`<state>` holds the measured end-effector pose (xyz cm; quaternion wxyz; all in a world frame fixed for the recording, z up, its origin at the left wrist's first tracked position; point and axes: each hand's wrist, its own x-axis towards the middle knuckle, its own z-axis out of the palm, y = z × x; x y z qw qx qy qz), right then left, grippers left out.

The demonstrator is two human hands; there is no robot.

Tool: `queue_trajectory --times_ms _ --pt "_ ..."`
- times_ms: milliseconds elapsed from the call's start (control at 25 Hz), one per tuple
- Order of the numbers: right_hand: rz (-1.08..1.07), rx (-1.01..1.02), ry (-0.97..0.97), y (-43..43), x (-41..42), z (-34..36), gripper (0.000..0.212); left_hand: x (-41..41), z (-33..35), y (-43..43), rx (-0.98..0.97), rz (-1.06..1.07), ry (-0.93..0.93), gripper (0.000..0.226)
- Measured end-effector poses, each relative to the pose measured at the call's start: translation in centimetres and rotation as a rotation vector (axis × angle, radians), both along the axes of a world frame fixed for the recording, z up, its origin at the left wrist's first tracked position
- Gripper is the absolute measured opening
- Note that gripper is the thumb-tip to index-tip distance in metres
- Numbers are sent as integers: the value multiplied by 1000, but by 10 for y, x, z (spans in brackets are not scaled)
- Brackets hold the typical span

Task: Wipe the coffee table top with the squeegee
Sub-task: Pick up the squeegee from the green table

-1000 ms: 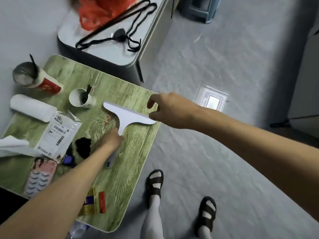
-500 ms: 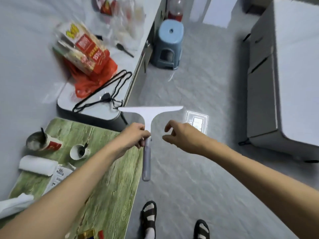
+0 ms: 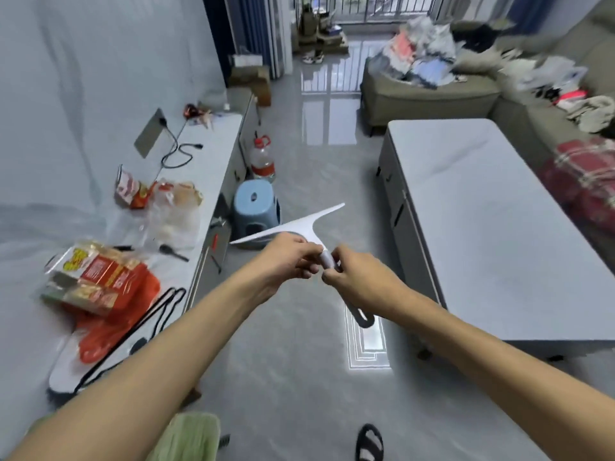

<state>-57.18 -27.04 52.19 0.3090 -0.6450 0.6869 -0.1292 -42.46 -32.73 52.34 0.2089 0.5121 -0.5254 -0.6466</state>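
Note:
I hold a white T-shaped squeegee (image 3: 301, 226) in the air over the floor, blade tilted up to the right. My left hand (image 3: 286, 261) grips it just below the blade. My right hand (image 3: 352, 277) closes on the grey handle, whose looped end (image 3: 364, 319) sticks out below it. A large grey-white coffee table (image 3: 492, 227) stands to the right, its top bare. Only a corner of the green wood-grain table (image 3: 189, 437) shows at the bottom edge.
A long white low cabinet (image 3: 199, 181) runs along the left wall with snack packs, an orange bag and black cords. A blue stool (image 3: 254, 207) and a water bottle (image 3: 263, 161) stand beside it. A cluttered sofa (image 3: 432, 84) lies beyond. My sandalled foot (image 3: 369, 442) is below.
The squeegee was lifted off the green table and carried up and right. My right hand, open before, has closed on its handle. My view swung up toward the room.

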Motion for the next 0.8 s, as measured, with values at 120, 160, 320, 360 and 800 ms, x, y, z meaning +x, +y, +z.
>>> queue_trajectory --times_ms 120,160,320,360,800 --pt "-6 -64 108 -38 -76 29 26 -67 26 -41 -70 -92 -123 18" --pt "-19 -68 119 -53 -102 39 26 -89 33 -58 -123 -134 -205 14" --pt "-108 -16 120 -131 -197 59 28 -160 55 -145 -484 -337 -547 17" --pt "-120 0 137 -151 -214 56 29 -174 58 -167 -550 -372 -596 21" --pt "-274 169 148 -428 -334 34 49 -299 46 -493 -736 -885 -813 39"
